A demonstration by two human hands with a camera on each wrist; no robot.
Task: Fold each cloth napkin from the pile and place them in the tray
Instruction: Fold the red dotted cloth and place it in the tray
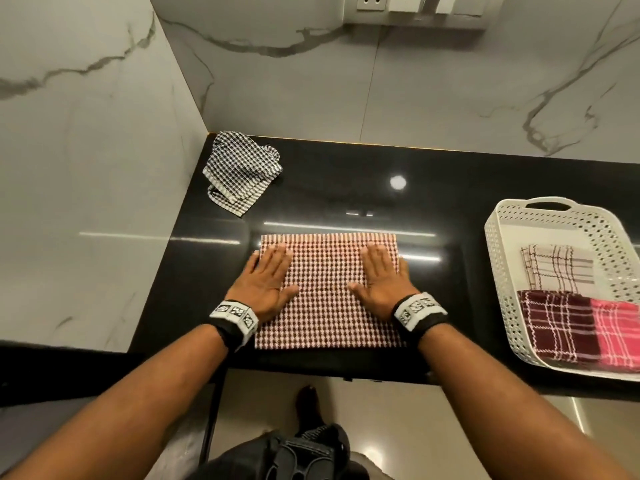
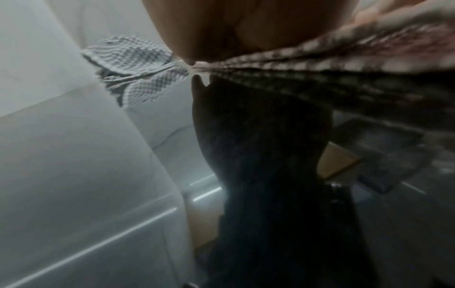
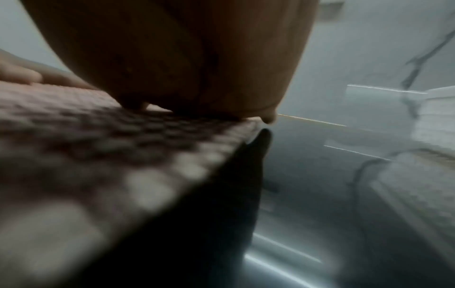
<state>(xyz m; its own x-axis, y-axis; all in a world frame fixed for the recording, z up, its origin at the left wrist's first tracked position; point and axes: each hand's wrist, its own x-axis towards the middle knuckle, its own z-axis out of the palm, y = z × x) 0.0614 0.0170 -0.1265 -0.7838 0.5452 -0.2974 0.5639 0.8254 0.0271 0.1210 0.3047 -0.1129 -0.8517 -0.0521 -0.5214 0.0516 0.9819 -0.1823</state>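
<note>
- The head view is evenly lit and fairly sharp; a round lamp glare point(image 1: 398, 182) and bright streaks reflect off the glossy black stone counter point(image 1: 346, 188).
- Wide-angle distortion bends the marble walls at the edges.
- Both wrist views are dim, grainy and blurred, the red-and-white checked cloth point(image 3: 103, 155) out of focus.

Both my hands lie flat on the red-checked napkin point(image 1: 329, 292), left hand point(image 1: 265, 282) on its left edge, right hand point(image 1: 382, 278) on its right edge. Between them the cloth is bare, so either hand can slide inward. Beyond my fingertips the black counter point(image 1: 346, 188) runs bare to the marble back wall point(image 1: 415, 91). Ahead and left of my left hand the crumpled black-checked napkin point(image 1: 240, 171) sits by the side wall point(image 1: 86, 168), which closes off that side. Right of my right hand bare counter reaches the white tray point(image 1: 498, 271), whose raised rim stands in the way.
</note>
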